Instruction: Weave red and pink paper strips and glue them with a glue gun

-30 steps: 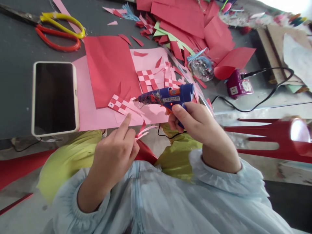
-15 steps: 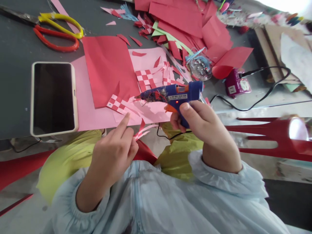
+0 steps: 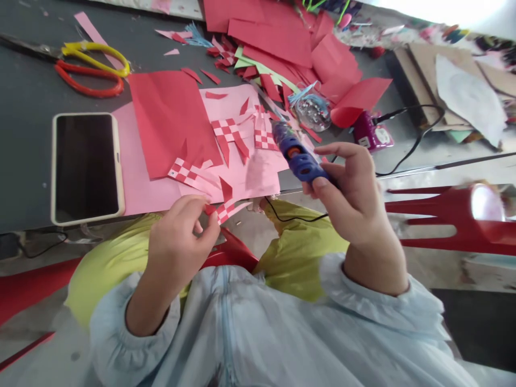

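Observation:
My right hand (image 3: 350, 188) is closed around the handle of a blue hot glue gun (image 3: 298, 156), whose nozzle end points away over the table toward the paper pieces. Between the thumb and fingers of my left hand (image 3: 181, 231) is a woven red-and-white paper piece (image 3: 226, 209) with loose strips, held at the table's front edge. Just beyond that hand, another checkered woven piece (image 3: 187, 174) lies on a pink sheet (image 3: 149, 196), partly over a red sheet (image 3: 169, 118). Further woven pieces (image 3: 228, 131) with loose ends lie to the right on pink paper.
A phone (image 3: 86, 169) lies at the left, with scissors (image 3: 92, 70) behind it. Red paper sheets (image 3: 274, 40) are heaped at the back. A clear dish (image 3: 312, 113), a purple box (image 3: 371, 131) with a black cable and cardboard (image 3: 419, 86) stand to the right.
My right hand has swung the glue gun right and turned its nozzle away from me. My left index finger has drawn back, and the woven piece in that hand shows more.

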`<state>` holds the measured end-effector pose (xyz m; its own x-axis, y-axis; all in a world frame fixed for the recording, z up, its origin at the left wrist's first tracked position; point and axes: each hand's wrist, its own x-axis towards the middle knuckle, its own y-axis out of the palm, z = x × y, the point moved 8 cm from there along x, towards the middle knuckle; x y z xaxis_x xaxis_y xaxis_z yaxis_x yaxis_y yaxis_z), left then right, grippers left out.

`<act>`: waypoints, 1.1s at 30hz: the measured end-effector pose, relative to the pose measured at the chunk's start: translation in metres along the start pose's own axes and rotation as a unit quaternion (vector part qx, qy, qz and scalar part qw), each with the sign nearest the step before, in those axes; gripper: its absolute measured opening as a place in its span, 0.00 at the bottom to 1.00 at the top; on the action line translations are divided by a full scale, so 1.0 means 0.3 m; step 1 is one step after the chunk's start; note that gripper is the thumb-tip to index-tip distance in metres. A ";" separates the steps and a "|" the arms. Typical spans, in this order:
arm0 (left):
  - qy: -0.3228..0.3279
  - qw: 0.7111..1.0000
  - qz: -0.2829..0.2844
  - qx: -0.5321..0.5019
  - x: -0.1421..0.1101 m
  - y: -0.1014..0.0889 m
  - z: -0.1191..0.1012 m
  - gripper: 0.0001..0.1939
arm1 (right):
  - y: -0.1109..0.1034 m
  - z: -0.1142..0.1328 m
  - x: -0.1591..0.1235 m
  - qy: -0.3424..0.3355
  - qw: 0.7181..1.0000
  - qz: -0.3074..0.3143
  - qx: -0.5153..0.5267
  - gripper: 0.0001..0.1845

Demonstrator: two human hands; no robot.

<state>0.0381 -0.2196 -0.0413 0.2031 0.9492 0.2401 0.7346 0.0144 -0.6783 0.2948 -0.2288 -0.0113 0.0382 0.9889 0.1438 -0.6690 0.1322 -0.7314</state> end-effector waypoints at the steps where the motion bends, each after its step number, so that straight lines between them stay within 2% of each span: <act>1: -0.028 0.999 0.027 -0.026 0.002 0.010 0.013 0.03 | -0.013 0.000 -0.006 0.004 0.997 -0.021 -0.073 0.20; 4: -0.130 0.979 0.093 -0.125 -0.002 0.044 0.064 0.09 | -0.020 0.007 -0.007 0.009 0.967 -0.066 -0.247 0.22; 8: -0.223 0.939 0.133 -0.227 -0.007 0.085 0.113 0.14 | 0.031 -0.010 0.017 0.049 0.930 -0.068 -0.358 0.23; 14: -0.234 0.930 0.147 -0.243 0.019 0.098 0.105 0.16 | 0.113 -0.008 0.053 0.069 0.913 -0.060 -0.397 0.24; 19: -0.219 0.937 0.155 -0.222 0.023 0.096 0.089 0.17 | 0.122 0.009 0.067 0.052 0.911 -0.039 -0.408 0.21; 21: -0.213 0.945 0.151 -0.197 0.024 0.096 0.084 0.16 | 0.100 0.035 0.072 0.023 0.920 -0.034 -0.390 0.19; 23: -0.207 0.953 0.145 -0.166 0.026 0.095 0.077 0.14 | 0.082 0.084 0.078 -0.042 0.944 -0.019 -0.326 0.18; 26: -0.193 0.965 0.141 -0.112 0.031 0.091 0.059 0.11 | 0.092 0.164 0.084 -0.141 0.966 0.054 -0.210 0.17; 29: -0.167 0.975 0.129 -0.068 0.040 0.076 0.040 0.08 | 0.141 0.216 0.089 -0.193 0.961 0.137 -0.141 0.17; 33: -0.115 0.984 0.125 -0.049 0.042 0.062 0.014 0.07 | 0.201 0.244 0.113 -0.200 0.957 0.194 -0.081 0.14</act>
<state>0.0515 -0.2060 -0.0538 0.2418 0.9654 -0.0973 0.7417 -0.2486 -0.6230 0.2013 -0.1923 -0.0018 -0.4982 0.8650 0.0599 -0.4508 -0.1994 -0.8701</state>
